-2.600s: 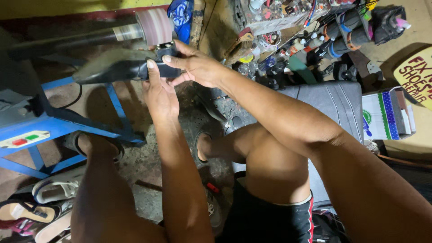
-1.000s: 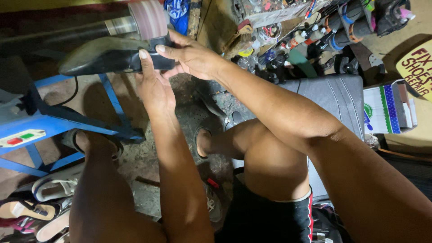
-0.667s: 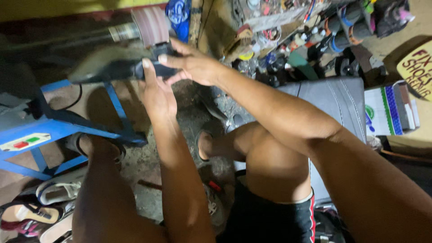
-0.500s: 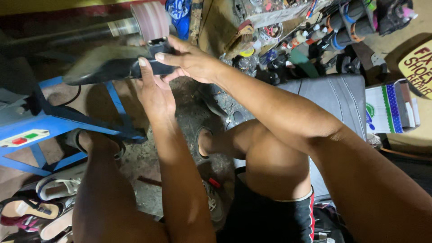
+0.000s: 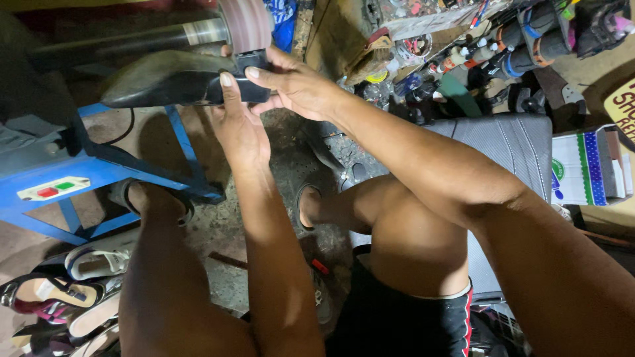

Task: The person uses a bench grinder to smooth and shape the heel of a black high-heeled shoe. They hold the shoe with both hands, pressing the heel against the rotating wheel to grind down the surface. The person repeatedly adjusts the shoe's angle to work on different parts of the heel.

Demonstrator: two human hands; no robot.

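Observation:
A black shoe point(image 5: 169, 78) lies sole-up in both my hands, its heel end pressed against the reddish sanding drum point(image 5: 246, 25) of a blue-framed machine point(image 5: 63, 165). My left hand point(image 5: 237, 129) grips the shoe from below, thumb up along its side. My right hand point(image 5: 296, 84) clamps the heel block from the right, fingers over the top. The drum's steel shaft point(image 5: 126, 41) runs off to the left.
Several sandals and shoes point(image 5: 63, 301) lie on the floor at bottom left. A grey padded seat point(image 5: 509, 149) is to the right, with a cardboard box point(image 5: 589, 165) beside it. Bottles, tools and clutter point(image 5: 476, 53) fill the top right. My knees flank my arms.
The shoe and both hands have shifted slightly back and forth against the drum. The grip of each hand is unchanged.

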